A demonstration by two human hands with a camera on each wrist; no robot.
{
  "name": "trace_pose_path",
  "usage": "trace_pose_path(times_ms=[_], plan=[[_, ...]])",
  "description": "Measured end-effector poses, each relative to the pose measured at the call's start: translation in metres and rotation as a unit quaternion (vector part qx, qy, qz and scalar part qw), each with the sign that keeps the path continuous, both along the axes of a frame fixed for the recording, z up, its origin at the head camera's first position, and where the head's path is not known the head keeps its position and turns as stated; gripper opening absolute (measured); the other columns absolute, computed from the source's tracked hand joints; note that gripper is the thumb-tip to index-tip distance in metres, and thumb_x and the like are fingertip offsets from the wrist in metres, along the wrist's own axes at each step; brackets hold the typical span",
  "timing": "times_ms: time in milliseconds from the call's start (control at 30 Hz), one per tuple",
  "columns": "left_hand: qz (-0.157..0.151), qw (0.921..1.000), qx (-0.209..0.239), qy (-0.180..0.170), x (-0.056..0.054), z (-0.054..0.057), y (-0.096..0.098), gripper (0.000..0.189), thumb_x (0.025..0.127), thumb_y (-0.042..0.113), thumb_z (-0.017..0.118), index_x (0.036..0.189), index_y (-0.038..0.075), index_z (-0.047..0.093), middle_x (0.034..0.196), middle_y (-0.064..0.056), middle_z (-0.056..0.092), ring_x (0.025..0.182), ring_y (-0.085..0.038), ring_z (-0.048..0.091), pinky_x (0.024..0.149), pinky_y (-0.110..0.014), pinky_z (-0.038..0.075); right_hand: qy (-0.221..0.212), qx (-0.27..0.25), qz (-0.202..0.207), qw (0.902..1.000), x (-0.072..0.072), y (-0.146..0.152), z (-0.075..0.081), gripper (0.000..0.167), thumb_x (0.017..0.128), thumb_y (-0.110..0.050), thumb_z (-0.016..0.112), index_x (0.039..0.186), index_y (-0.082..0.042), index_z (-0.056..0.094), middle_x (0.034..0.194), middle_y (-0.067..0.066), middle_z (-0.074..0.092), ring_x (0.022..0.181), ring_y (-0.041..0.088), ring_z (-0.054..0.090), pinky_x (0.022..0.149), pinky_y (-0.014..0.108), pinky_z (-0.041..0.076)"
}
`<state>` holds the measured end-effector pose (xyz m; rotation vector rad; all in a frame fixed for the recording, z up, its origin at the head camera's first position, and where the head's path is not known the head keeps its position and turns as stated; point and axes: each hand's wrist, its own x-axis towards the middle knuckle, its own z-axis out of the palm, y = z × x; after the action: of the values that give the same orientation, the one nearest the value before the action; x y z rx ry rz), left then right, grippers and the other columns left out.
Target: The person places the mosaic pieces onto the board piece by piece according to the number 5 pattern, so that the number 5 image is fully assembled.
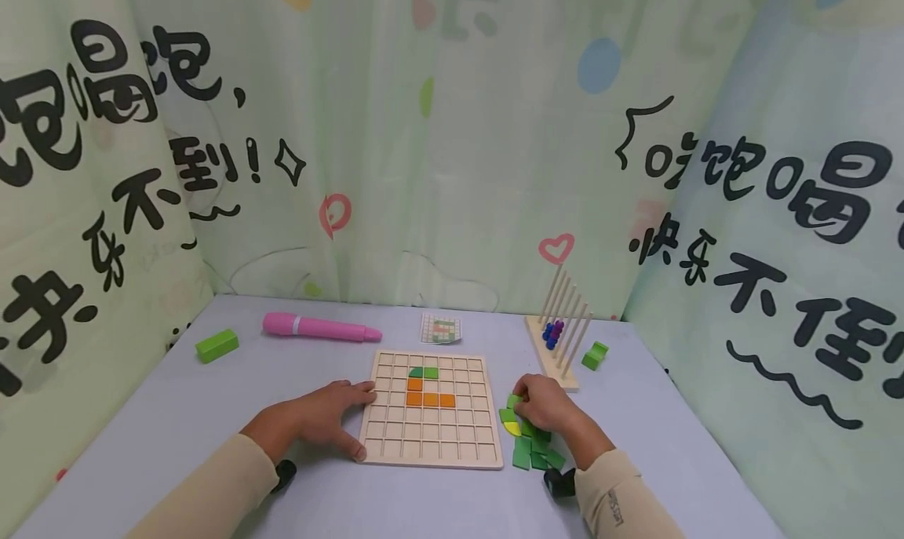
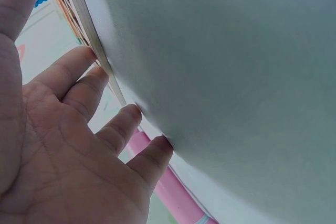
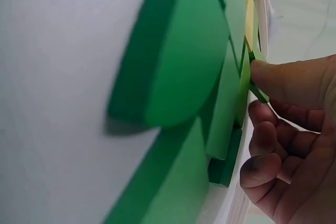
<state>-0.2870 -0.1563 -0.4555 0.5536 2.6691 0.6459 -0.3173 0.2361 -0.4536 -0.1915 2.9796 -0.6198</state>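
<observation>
A square wooden grid board (image 1: 466,431) lies on the table. Orange tiles (image 1: 431,400) fill some of its cells, with two green tiles (image 1: 431,373) above them. Along the board's left edge rests my left hand (image 1: 321,417), its fingers spread; in the left wrist view the fingertips (image 2: 88,53) meet the board's side. My right hand (image 1: 551,404) is over a loose pile of green tiles (image 1: 523,451) right of the board. Between its thumb and fingers it pinches a small green tile (image 3: 259,94). A yellow piece (image 1: 512,428) lies in the pile.
Behind the right hand stands a wooden peg rack (image 1: 570,382) with blue and purple beads (image 1: 552,335). Green blocks lie at the right (image 1: 595,355) and far left (image 1: 217,346). A pink pen-shaped object (image 1: 325,329) and a printed pattern card (image 1: 441,329) lie behind the board. Curtains surround the table.
</observation>
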Motion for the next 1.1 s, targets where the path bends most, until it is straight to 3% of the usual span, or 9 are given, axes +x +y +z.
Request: trace_pose_path(times_ms=[200,600,1100], plan=[[0.007,1.0000,0.004,0.001,-0.001,0.000,-0.002,0.099,0.070,0.042,0.096,0.154,0.018,0.051,0.168,0.003,0.037,0.153,-0.034,0.031,0.122,-0.056,0.032,0.018,-0.054,0.022,0.9982,-0.005,-0.001,0.005,0.009,0.089,-0.001,0.071,0.092,-0.006,0.065,0.082,0.003,0.060,0.076,0.017,0.053,0.069,0.032,0.048],[0.011,0.9999,0.008,-0.005,-0.001,0.002,-0.004,0.099,0.070,0.043,0.096,0.154,0.018,0.051,0.168,0.003,0.036,0.153,-0.035,0.031,0.122,-0.057,0.032,0.000,-0.155,0.040,0.9870,-0.021,-0.048,0.009,0.004,0.096,-0.002,0.067,0.100,-0.003,0.066,0.088,0.005,0.061,0.079,0.018,0.053,0.072,0.032,0.047],[0.025,0.9996,0.006,-0.011,0.003,0.002,0.001,0.099,0.069,0.044,0.097,0.154,0.022,0.052,0.166,0.008,0.038,0.156,-0.036,0.027,0.123,-0.058,0.029,0.001,-0.140,0.081,0.9868,-0.049,-0.092,0.008,0.004,0.097,-0.005,0.067,0.100,-0.003,0.067,0.089,0.005,0.062,0.078,0.018,0.054,0.072,0.033,0.048]])
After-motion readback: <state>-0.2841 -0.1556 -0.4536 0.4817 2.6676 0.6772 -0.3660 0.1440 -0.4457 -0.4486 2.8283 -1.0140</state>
